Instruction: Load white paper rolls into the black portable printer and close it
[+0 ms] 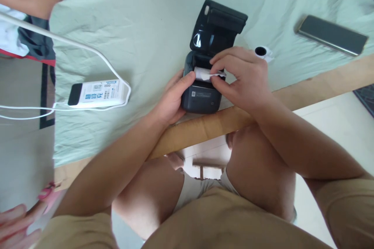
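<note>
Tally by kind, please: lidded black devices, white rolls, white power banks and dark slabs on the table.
Black device, lid open: 1
White rolls: 2 (inner roll, loose roll)
White power bank: 1
Dark slab: 1
Total: 5

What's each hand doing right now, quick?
Left hand: closed on the side of the open black device, holding it.
Right hand: closed, fingertips pinching the loose end of the white paper roll.

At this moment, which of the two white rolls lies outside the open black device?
The roll with the dark centre, lying on the green cloth beside the right hand. The other white roll sits inside the device.
</note>
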A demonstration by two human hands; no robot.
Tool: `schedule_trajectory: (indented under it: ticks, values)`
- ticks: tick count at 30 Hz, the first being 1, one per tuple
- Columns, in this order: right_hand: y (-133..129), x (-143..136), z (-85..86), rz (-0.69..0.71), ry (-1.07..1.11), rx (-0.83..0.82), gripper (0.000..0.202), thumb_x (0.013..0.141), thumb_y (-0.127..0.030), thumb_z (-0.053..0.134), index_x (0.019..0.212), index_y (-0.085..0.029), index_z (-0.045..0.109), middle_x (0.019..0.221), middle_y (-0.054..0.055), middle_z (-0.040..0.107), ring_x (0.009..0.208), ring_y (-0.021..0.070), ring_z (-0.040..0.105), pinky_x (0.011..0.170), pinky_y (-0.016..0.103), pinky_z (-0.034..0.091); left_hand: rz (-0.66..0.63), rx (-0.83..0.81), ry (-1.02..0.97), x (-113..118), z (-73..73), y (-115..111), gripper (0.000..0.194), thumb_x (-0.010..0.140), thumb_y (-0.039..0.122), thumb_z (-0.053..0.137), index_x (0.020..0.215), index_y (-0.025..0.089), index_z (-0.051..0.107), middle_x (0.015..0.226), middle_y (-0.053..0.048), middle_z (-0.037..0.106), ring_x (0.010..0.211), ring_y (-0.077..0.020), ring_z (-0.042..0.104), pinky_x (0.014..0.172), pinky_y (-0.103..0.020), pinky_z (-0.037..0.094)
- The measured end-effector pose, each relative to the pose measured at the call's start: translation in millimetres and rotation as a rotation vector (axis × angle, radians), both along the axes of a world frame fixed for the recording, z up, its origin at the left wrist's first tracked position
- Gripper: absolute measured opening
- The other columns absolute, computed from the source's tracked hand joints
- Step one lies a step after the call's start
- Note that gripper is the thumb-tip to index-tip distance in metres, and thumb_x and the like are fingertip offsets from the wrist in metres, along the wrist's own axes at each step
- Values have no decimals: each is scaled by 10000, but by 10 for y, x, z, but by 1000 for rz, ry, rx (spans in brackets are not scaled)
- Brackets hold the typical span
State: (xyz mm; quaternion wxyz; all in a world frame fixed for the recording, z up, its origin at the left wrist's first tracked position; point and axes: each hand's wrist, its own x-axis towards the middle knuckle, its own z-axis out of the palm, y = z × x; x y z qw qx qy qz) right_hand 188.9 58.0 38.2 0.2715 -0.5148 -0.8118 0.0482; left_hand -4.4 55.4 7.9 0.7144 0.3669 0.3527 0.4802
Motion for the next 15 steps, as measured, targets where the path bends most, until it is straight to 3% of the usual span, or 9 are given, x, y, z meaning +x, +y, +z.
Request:
schedule_trajectory:
  ticks: [3, 9, 12, 15]
  values:
    - [-47, 28, -28, -5, 7, 81, 252, 1057, -267, 545, 1002, -320, 785, 1203, 68, 836, 1149, 322, 758, 1050, 547, 567, 1, 7, 4, 11, 4, 1, 201, 961, 409, 802, 990, 215, 758, 975, -39, 845, 1070, -289, 835, 819, -340, 638]
    - [-133, 43, -117, 64, 35, 151, 368, 1121, -413, 492, 1008, -327, 831, 1085, 46, 845, 1012, 296, 757, 942, 509, 533, -32, 22, -1, 0, 6, 3, 304, 913, 471, 852, 1039, 216, 743, 1061, -66, 837, 1165, -320, 800, 955, -397, 628]
    - [-124, 36, -178, 112, 43, 165, 338, 1123, -399, 528, 985, -337, 831, 1062, 26, 839, 1003, 277, 750, 937, 483, 516, -15, 34, 16, -14, 19, -3, 356, 850, 421, 913, 1082, 235, 718, 1044, -44, 801, 1097, -272, 778, 925, -356, 597]
    - [-105, 46, -222, 201, 108, 282, 224, 1084, -363, 634, 961, -308, 813, 1021, 14, 837, 957, 246, 747, 890, 440, 511, 6, 42, 60, -25, 34, -6, 417, 784, 363, 955, 1105, 262, 706, 1006, -2, 747, 1010, -217, 738, 906, -321, 572]
